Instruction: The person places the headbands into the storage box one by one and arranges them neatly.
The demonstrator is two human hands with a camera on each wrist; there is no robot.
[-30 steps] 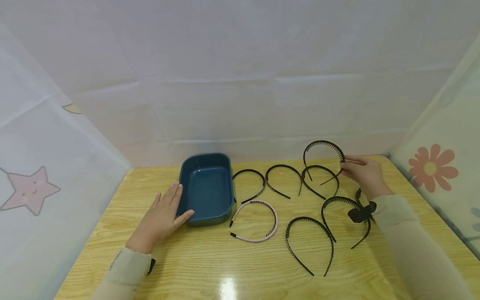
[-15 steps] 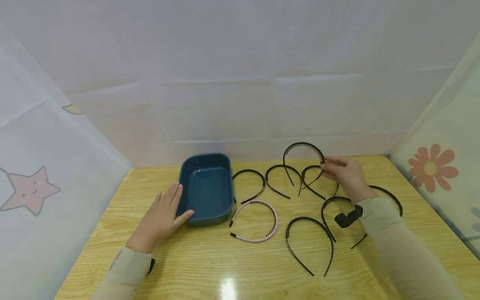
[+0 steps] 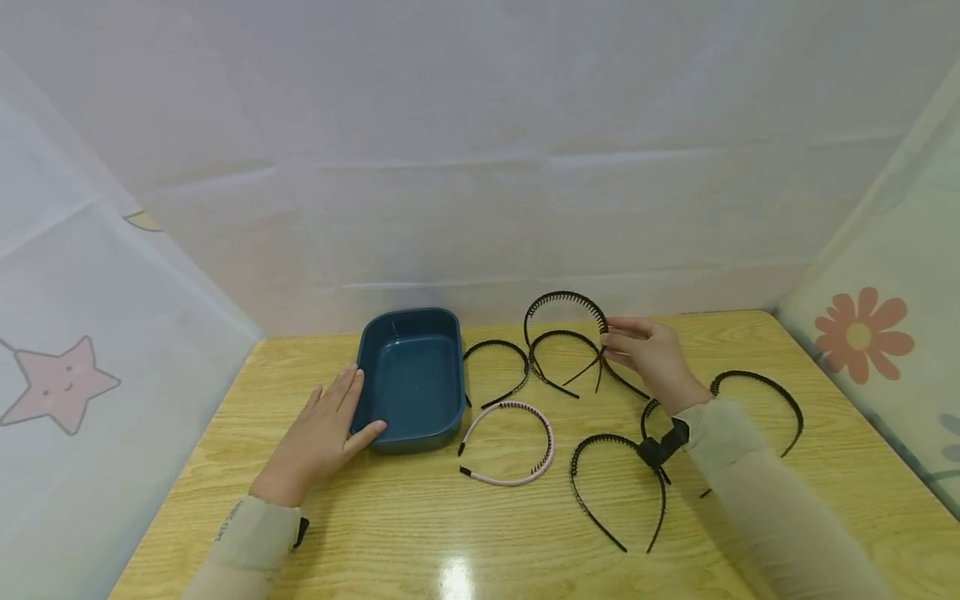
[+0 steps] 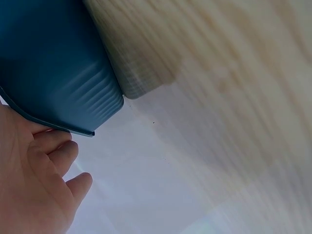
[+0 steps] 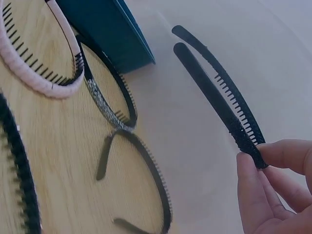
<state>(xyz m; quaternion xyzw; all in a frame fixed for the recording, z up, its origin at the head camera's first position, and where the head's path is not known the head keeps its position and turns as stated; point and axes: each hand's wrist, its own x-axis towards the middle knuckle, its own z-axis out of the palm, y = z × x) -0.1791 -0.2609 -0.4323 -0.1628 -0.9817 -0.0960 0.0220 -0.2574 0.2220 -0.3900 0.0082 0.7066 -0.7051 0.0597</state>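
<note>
My right hand [image 3: 648, 357] pinches one black headband [image 3: 566, 302]; six black headbands, one pink headband [image 3: 510, 442] on table; left hand [image 3: 322, 433] flat against one blue tray [image 3: 412, 375].

The counter [image 3: 390, 525] was light yellow wood with a plain grain, and a bright spot of overhead light [image 3: 454, 575] shone on its near edge. White cloth [image 3: 480, 167] hung behind it as a back wall, creased in faint horizontal folds. The left sheet bore a pink star [image 3: 56, 382], and the right sheet an orange flower [image 3: 862, 335].
</note>
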